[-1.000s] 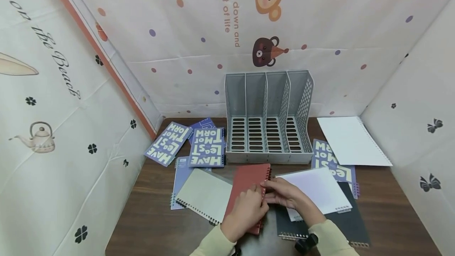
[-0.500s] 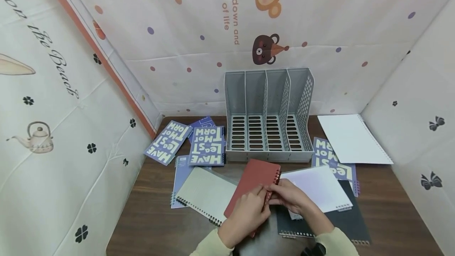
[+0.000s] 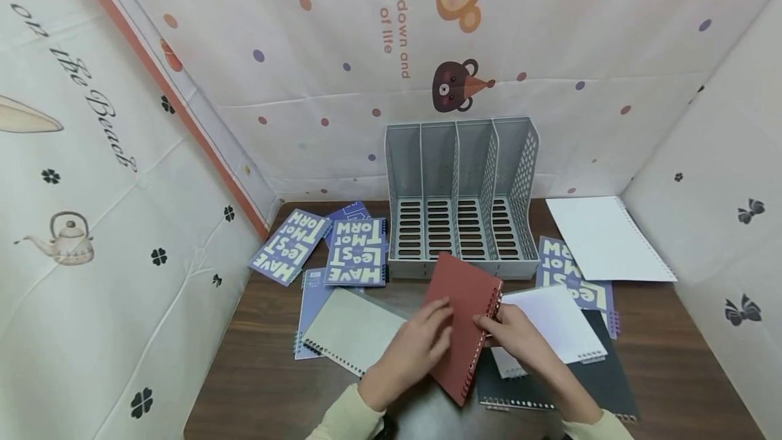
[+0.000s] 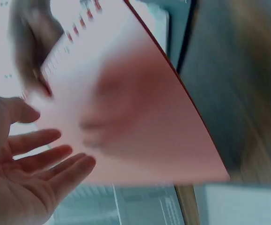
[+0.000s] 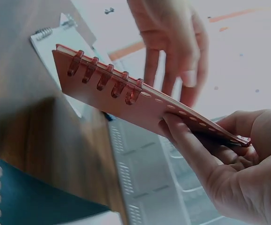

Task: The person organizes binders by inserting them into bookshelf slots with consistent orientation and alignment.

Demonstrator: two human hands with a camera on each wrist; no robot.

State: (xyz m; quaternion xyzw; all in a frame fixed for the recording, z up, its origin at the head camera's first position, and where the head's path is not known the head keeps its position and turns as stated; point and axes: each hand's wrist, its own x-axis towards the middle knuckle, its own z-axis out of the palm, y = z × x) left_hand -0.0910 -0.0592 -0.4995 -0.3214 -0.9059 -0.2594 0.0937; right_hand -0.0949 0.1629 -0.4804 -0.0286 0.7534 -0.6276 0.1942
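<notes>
A red spiral notebook is held up and tilted in front of the grey organizer. My right hand pinches it at the bound right edge, thumb on the cover and fingers beneath. In the right wrist view, several red ring loops show along part of that edge; bare punched holes line the stretch near the right hand. My left hand is at the notebook's left side with fingers spread. The left wrist view shows the left hand relaxed, nothing in its grasp, fingertips close by the notebook.
The grey four-slot organizer stands at the back. To the left lie several blue lettered notebooks and a pale grey-green notebook. On the right are a white notebook, a pale lilac-white notebook and a black notebook.
The red notebook has moved right and toward the organizer. My left hand has come off the bound edge and its fingers have spread; my right hand keeps hold there.
</notes>
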